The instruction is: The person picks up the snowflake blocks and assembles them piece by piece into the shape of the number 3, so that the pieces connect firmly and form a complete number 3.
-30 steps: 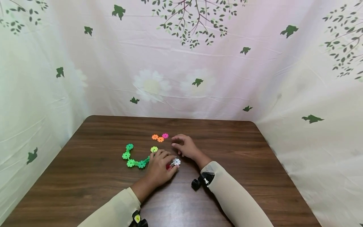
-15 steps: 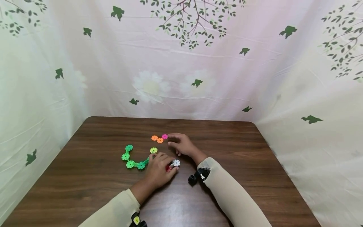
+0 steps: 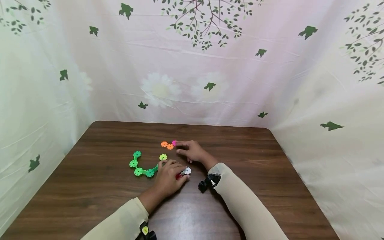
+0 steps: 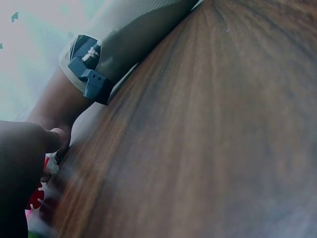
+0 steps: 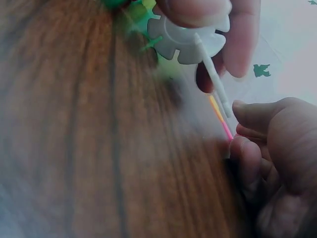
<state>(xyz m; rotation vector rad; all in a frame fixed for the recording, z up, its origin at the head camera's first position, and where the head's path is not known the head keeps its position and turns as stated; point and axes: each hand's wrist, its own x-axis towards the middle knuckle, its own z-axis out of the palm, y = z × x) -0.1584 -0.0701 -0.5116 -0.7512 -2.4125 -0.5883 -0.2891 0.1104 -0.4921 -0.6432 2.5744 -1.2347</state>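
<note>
My left hand (image 3: 169,178) rests low over the table and grips a chain of notched building discs, with a white disc (image 3: 187,170) and a red disc (image 3: 178,176) showing beside the thumb. In the right wrist view the left fingertips hold the white disc (image 5: 166,39), joined to another white one seen edge-on. My right hand (image 3: 193,151) reaches further back, its index fingertip at a pink disc (image 3: 174,142). That disc is joined to two orange discs (image 3: 164,144). The right thumb stays apart from the pink disc. Part of the held chain is hidden under the left palm.
A curved chain of green discs (image 3: 138,171) lies left of the left hand, ending near a yellow disc (image 3: 163,157). The brown wooden table (image 3: 255,150) extends around both arms. Behind it hangs a pale printed curtain (image 3: 186,66).
The right hand has moved left, bringing its index fingertip to the pink disc. The left hand keeps its grip in nearly the same place.
</note>
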